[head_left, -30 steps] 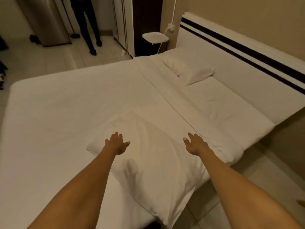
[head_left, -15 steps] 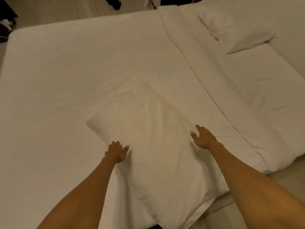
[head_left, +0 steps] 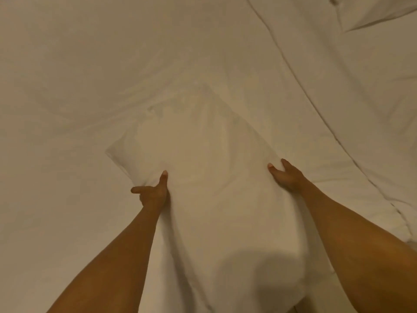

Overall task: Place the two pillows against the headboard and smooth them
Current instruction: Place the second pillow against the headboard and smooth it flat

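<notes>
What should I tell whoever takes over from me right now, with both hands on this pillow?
Left hand: gripping the near pillow at its left edge, thumb on top.
Right hand: clasping the pillow's right edge.
Near pillow: lying flat on the duvet, not at the headboard.
Second pillow: only a corner shows, top right; the headboard is out of view.
Done: near pillow gripped on both sides.
Left: carry it to the headboard, check the second pillow, smooth both.
</notes>
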Available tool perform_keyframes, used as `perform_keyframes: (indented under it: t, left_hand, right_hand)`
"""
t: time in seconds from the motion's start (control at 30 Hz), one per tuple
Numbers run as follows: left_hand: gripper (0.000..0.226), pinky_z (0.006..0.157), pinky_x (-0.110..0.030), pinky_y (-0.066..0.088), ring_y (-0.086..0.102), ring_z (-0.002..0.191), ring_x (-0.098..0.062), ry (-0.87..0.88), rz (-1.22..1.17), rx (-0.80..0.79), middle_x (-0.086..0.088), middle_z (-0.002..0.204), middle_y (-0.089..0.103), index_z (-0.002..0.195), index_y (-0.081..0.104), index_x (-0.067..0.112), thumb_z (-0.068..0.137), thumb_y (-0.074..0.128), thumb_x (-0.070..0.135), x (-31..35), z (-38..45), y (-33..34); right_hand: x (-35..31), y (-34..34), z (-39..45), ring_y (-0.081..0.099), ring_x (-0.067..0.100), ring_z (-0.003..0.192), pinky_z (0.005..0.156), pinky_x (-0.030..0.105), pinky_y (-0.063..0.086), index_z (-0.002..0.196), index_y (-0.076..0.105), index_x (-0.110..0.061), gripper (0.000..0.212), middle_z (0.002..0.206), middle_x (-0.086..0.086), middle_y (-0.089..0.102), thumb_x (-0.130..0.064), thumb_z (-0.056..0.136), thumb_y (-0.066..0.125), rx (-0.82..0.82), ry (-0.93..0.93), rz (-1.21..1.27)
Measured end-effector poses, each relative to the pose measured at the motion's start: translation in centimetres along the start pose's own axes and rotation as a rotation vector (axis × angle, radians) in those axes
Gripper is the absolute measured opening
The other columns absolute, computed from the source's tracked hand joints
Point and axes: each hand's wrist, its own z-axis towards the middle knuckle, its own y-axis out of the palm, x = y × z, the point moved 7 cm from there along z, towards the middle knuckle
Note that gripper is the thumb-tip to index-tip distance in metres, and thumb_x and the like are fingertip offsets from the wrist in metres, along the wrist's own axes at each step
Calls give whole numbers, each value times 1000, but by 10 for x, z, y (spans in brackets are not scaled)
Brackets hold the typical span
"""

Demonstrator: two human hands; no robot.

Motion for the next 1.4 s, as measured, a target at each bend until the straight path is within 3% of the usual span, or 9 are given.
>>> perform_keyframes:
  t: [0.13, 0.3, 0.43, 0.57, 0.67, 0.77, 0.93, 1.13, 1.4]
  left_hand:
    - [125, 115, -49, 29, 35, 138, -38, -106, -89, -37, -18, 153, 32, 150, 2, 5, 66, 75, 62, -8, 6, -2]
    - [117, 117, -50, 27, 34, 140, -33, -118, -110, -185, -12, 154, 34, 148, 24, 5, 61, 78, 61, -11, 9, 1]
    - [120, 115, -47, 30, 36, 138, -32, -83, -129, -191, -10, 152, 36, 149, 21, 7, 58, 83, 56, -10, 4, 4]
    - [126, 111, -45, 34, 42, 134, -32, -121, -198, -201, -11, 148, 41, 147, 27, 4, 50, 84, 61, -17, -2, -2]
    - [134, 111, -47, 38, 48, 130, -31, -122, -275, -327, -9, 144, 49, 144, 37, 7, 32, 85, 65, -16, -9, -8]
    - [105, 111, -47, 38, 48, 130, -29, -92, -292, -384, -9, 143, 51, 141, 42, 9, 57, 84, 54, -9, -22, -9]
    - [91, 111, -46, 38, 47, 132, -28, -28, -345, -439, -8, 144, 50, 143, 39, 9, 70, 82, 42, 6, -60, -15]
    - [75, 104, -43, 44, 52, 127, -25, 71, -356, -599, -6, 138, 57, 139, 49, 12, 75, 77, 39, 46, -118, -28]
    - [62, 108, -44, 41, 49, 130, -25, 164, -313, -719, -5, 140, 54, 136, 51, 13, 83, 71, 38, 122, -214, -9]
  right_hand:
    - [-6, -7, 6, 47, 34, 130, 104, 39, 37, 143, 41, -8, 81, 144, 13, 48, -62, 84, 56, 32, -32, -24]
    - [-8, -17, 13, 58, 33, 112, 95, 41, 48, 134, 50, -2, 88, 131, 12, 58, -56, 70, 76, -79, 62, 97]
    - [-15, -16, 5, 61, 24, 86, 82, 36, 48, 114, 53, -7, 65, 104, 5, 61, -49, 71, 79, -188, 53, 172]
    - [-18, -17, -4, 69, 23, 83, 66, 31, 52, 109, 65, -9, 56, 98, 4, 71, -44, 68, 83, -175, 17, 301]
    - [-20, -21, -17, 66, 22, 83, 67, 30, 50, 109, 65, -11, 45, 103, 6, 70, -34, 74, 80, -141, -7, 384]
    - [-22, -31, -33, 62, 27, 93, 82, 35, 48, 113, 63, -13, 42, 109, 6, 64, -32, 78, 77, -44, -71, 368]
    - [-21, -54, -79, 57, 33, 115, 102, 46, 46, 127, 60, -13, 65, 125, 8, 63, -45, 71, 73, 84, -95, 315]
    - [-12, -120, -144, 58, 31, 114, 100, 44, 47, 126, 60, -16, 57, 127, 8, 63, -44, 78, 72, 207, -110, 367]
    - [-26, -236, -213, 55, 31, 120, 99, 35, 44, 128, 60, -16, 52, 131, 7, 61, -39, 84, 70, 375, -132, 395]
